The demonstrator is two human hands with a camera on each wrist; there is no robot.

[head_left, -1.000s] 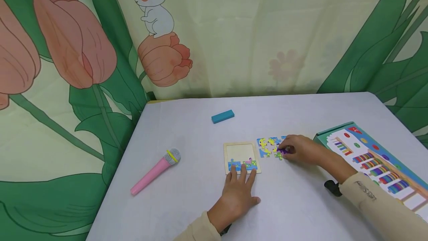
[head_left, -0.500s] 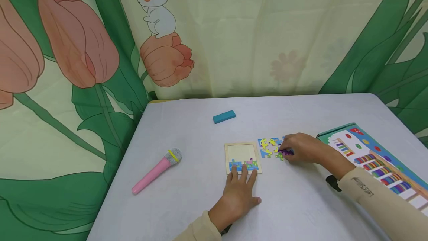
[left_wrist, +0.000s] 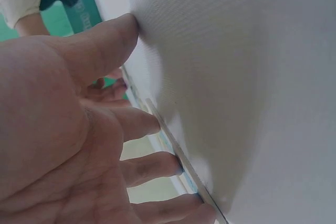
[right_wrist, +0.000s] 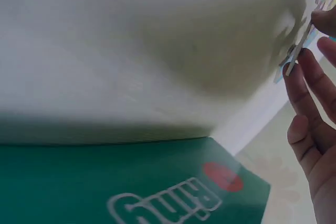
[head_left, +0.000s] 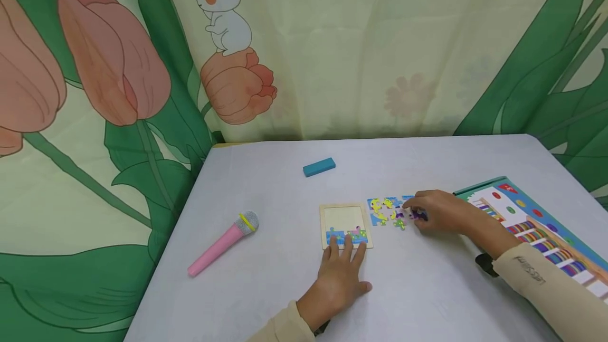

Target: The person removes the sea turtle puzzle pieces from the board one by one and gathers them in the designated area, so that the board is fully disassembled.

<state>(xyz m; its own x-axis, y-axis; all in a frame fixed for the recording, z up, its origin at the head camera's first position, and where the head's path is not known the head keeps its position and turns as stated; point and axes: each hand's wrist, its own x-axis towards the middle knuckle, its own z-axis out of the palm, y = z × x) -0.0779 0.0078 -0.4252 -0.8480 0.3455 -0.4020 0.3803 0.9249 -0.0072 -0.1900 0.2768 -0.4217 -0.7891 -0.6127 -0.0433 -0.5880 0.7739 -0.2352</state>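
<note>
My left hand [head_left: 337, 281] rests with spread fingers on the near edge of a small wooden puzzle tray [head_left: 323, 226]. Several blue, green and pink puzzle pieces [head_left: 358, 235] fill the tray's near strip; the rest shows bare wood. In the left wrist view, the fingertips [left_wrist: 170, 165] lie along the tray's thin edge. My right hand [head_left: 442, 212] pinches a dark purple jigsaw piece [head_left: 419, 215] just over the right end of the loose pieces. In the right wrist view, thumb and fingers hold this thin piece [right_wrist: 298, 53] on edge. Loose blue and yellow jigsaw pieces [head_left: 377, 219] lie right of the tray.
A teal box [head_left: 510, 202] with a colourful printed lid lies on the right, under the right forearm. A pink toy microphone [head_left: 218, 249] is on the left. Behind the tray sits a blue block [head_left: 319, 167]. A printed curtain [head_left: 332, 57] hangs behind the table.
My right hand has shifted a little right with the purple piece, uncovering more of the loose pieces. The left hand stays on the tray.
</note>
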